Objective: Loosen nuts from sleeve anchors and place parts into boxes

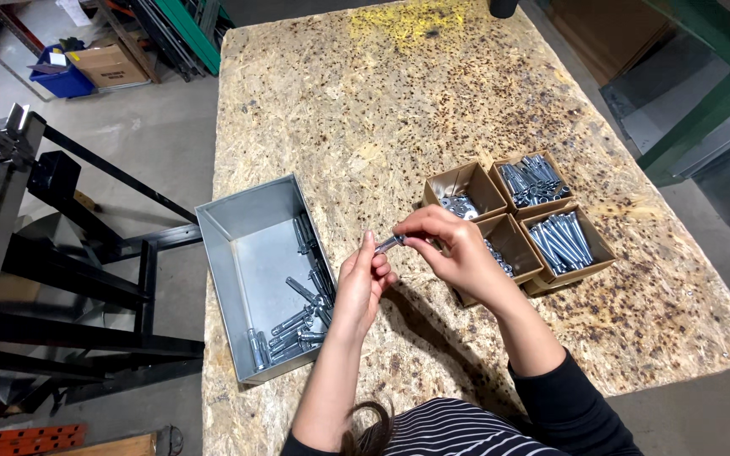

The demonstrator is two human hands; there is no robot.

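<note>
A metal bolt (389, 245) spans both grips above the counter (399, 127): left hand (363, 283) pinches its lower end, fingers upright; right hand (454, 249) pinches its upper end, wrist bent.

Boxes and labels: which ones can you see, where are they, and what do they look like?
Four small cardboard boxes: brown, open, clustered right of the hands, holding silver hardware.
Grey metal bin: rectangular, left table edge, bolts inside.
Large cardboard box: brown, pale label, floor top left.
Blue bin: floor, beside it.
</note>
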